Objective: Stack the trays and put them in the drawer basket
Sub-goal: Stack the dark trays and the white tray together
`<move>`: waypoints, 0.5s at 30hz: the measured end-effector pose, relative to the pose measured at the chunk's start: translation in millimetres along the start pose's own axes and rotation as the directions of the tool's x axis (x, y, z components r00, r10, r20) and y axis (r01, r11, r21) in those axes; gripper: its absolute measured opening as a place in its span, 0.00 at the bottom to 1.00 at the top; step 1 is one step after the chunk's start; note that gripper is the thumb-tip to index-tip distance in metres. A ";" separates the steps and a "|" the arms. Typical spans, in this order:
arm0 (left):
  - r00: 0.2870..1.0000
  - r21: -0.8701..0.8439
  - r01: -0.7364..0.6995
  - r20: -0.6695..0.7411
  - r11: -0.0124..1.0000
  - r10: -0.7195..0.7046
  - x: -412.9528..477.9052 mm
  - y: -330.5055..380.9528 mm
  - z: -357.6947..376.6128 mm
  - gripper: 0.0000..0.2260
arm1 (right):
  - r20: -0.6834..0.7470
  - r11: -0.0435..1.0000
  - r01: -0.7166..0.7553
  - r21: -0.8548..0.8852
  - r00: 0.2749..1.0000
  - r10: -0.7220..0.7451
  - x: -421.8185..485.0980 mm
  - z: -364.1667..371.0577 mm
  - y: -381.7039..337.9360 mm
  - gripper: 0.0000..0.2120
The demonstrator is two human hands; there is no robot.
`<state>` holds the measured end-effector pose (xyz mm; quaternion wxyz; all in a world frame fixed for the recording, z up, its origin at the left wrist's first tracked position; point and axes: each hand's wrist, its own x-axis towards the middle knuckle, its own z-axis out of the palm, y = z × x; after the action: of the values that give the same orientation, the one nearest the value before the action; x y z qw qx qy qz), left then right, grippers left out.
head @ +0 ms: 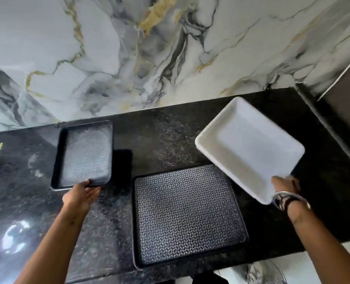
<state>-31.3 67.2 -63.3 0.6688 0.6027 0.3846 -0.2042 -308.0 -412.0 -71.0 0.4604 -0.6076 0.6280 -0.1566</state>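
Your left hand (82,194) grips the small dark tray (86,154); your right hand (285,185) holds the white tray (250,144) above the tabletop (170,128).

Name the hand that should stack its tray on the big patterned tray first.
Right, probably. The right hand holds the white tray over the far corner of the big patterned tray; the left hand grips the small dark tray farther away.

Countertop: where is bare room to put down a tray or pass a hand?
Bare counter lies between the small dark tray in the left hand and the white tray in the right hand, behind the large patterned tray. Another patch lies left of that tray, under the left forearm. Crowded at right: the white tray overhangs its corner.
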 end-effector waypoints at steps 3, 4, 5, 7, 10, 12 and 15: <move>0.971 0.228 -0.216 0.150 0.949 0.185 -42.4 -2.8 6.2 0.08 | 0.319 0.951 0.239 -0.195 0.933 -0.169 -48.8 23.0 15.1 0.08; 0.949 0.302 -0.288 0.216 0.909 0.228 -57.8 -4.6 8.5 0.07 | 0.419 0.927 0.310 -0.210 0.886 -0.201 -60.8 30.3 20.2 0.09; 0.923 0.368 -0.352 0.288 0.861 0.255 -70.9 -8.7 11.3 0.06 | 0.495 0.907 0.351 -0.232 0.846 -0.201 -69.3 36.5 28.0 0.08; 0.883 0.521 -0.420 0.423 0.743 0.202 -88.3 -24.5 18.9 0.06 | 0.572 0.862 0.411 -0.297 0.799 -0.184 -84.0 48.8 38.3 0.10; 0.850 0.717 -0.478 0.524 0.507 0.061 -94.9 -61.4 32.0 0.09 | 0.605 0.816 0.455 -0.357 0.778 -0.169 -89.8 64.0 53.7 0.12; 0.840 0.796 -0.531 0.540 0.292 0.055 -91.7 -79.6 40.3 0.10 | 0.623 0.808 0.445 -0.386 0.772 -0.128 -87.7 69.9 58.2 0.17; 0.841 0.839 -0.540 0.537 0.068 0.061 -93.1 -85.2 49.9 0.08 | 0.621 0.832 0.405 -0.380 0.778 -0.095 -83.1 70.1 63.3 0.20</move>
<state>-138.5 -14.8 -48.9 0.1963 0.9039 -0.1122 -0.3631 -306.7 -297.7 -123.6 0.4317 -0.8031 0.3864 0.1392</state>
